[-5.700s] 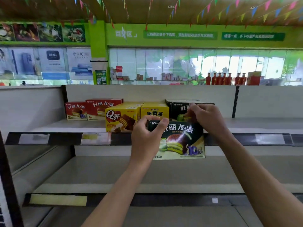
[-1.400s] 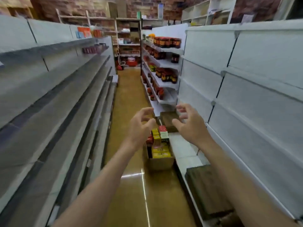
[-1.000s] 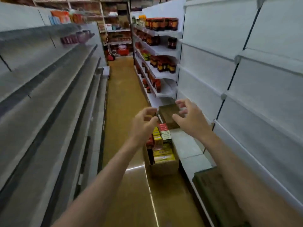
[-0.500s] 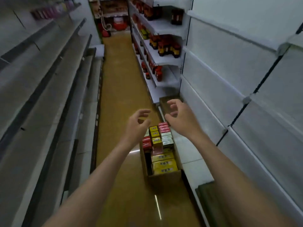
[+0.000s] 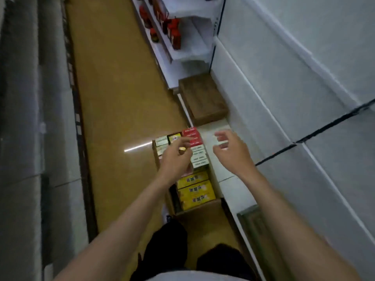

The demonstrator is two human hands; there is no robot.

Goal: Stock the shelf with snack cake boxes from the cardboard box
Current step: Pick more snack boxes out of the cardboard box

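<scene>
Hands over the cardboard box (image 5: 199, 206), both empty. Left hand (image 5: 176, 157) hangs above the middle of the box, fingers loosely curled, nothing gripped; whether it touches the packs below, can't tell. Right hand (image 5: 231, 151) is off the box's right edge, over the white bottom shelf (image 5: 223, 173), fingers spread and relaxed, holding nothing.

Box sits on the tan floor (image 5: 113, 118), long side tight against the shelf's front edge. It's packed with snack cake boxes: yellow boxes (image 5: 195, 190) at the near end, white-edged boxes (image 5: 199, 157) in the middle right, red boxes (image 5: 191, 134) at the far right corner. A dark gap runs down the near left inside the box.

Aisle left of the box is open floor, up to the grey shelving (image 5: 30, 138) on the left. Far of the box, a brown wooden block (image 5: 203, 100) sits on the bottom shelf, near the red boxes. Further on, red bottles (image 5: 172, 31) on white shelves. Person's dark trousers (image 5: 166, 246) stand right at the box's near end.
</scene>
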